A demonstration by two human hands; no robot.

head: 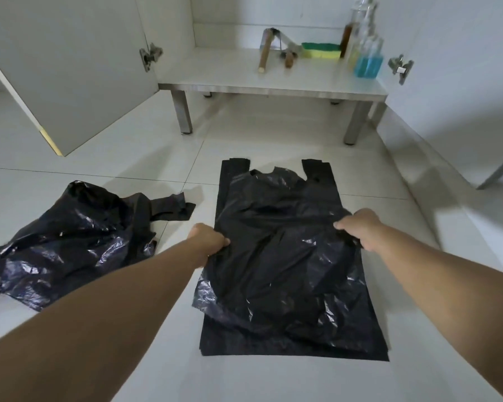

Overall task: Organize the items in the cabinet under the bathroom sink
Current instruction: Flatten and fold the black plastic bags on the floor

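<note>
I see both arms stretched out over the white tiled floor in front of the open cabinet. My left hand pinches the left edge of a crumpled black plastic bag, fingers curled into the film, and my right hand has the same kind of grip on the bag's right edge, fingers closed on the plastic. That bag lies on top of a flat stack of black bags spread on the floor, whose two handle loops point toward the cabinet and whose near edge shows below the crumpled one. Well to the left, apart from the stack, a loose heap of black bags lies rumpled on the tiles, one handle strip trailing toward the stack. Beyond them the cabinet's bottom shelf stands on metal legs, with the left cabinet door swung open and hinges visible on both sides. On the shelf, toward the right, I see a wooden-handled tool leaning up, a second small tool just beside it, a green and yellow sponge, and at the far right a clear bottle of blue liquid with taller glass bottles standing close behind it.
</note>
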